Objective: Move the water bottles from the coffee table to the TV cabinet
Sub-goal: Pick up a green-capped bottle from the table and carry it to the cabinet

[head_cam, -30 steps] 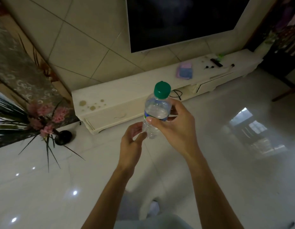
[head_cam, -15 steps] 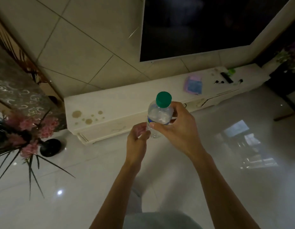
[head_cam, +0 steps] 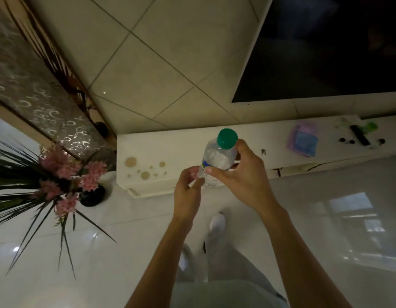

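Though cropped at the left edge, still readable as a pink-flowered plant with dark spiky leaves (head_cam: 59,174), with a round black vase (head_cam: 92,195) half hidden under the blooms. Further right, the stained end of the long white TV cabinet (head_cam: 166,152). In front of it, left hand (head_cam: 187,192) raised with fingers curled, pinching the low end of the clear plastic water bottle with green cap (head_cam: 219,158) — base hidden behind both hands, label too small to read. Right hand (head_cam: 241,178) wrapped round the bottle's middle, thumb across the front, holding it aloft before the cabinet top, not set down. Beyond, a blurred purple-and-blue flat packet (head_cam: 302,141) lying on the cabinet — and a dark television screen (head_cam: 325,52), cut off at top and right.
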The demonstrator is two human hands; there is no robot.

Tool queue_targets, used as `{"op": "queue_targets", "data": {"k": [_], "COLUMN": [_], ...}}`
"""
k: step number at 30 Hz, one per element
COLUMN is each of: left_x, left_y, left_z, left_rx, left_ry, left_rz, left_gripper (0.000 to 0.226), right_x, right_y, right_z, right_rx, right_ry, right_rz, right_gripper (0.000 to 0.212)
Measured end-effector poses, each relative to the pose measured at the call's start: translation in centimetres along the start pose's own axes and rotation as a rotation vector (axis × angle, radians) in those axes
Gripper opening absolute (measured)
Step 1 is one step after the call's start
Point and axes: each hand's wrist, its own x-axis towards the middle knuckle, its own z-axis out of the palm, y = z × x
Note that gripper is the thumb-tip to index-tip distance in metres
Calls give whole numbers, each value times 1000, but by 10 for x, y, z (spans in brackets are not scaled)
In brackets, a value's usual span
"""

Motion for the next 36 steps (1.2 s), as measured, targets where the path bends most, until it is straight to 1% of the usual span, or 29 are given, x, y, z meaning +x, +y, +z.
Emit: {"op": "queue_targets", "data": {"k": [7,11,16,19,24,32,36], "left_x": [78,130,189,220,281,367,404], "left_y": [23,32,37,34,13,-43,-82], "left_z": [24,45,67,72,64,47,33], "left_rx": [25,55,77,91,107,165,93], "left_ry": [107,134,164,176,227,194,191], "left_rz": [-17,-38,-120,-191,-312,-429,-489], "left_gripper": [27,31,35,35,33,36,36], "right_x": [98,164,227,257,300,348,359], "right_y": [17,30,53,67,94,160,203], "right_z": [5,1,7,23,66,162,212], "right_rx": [-11,16,56,62,45,-55,-42], "right_ry": [-97,-169,-273,-318,-366,-348,-336], "right_rz": [-23,-5,21,57,132,159,148], "right_gripper": [74,68,62,67,67,65,62]}}
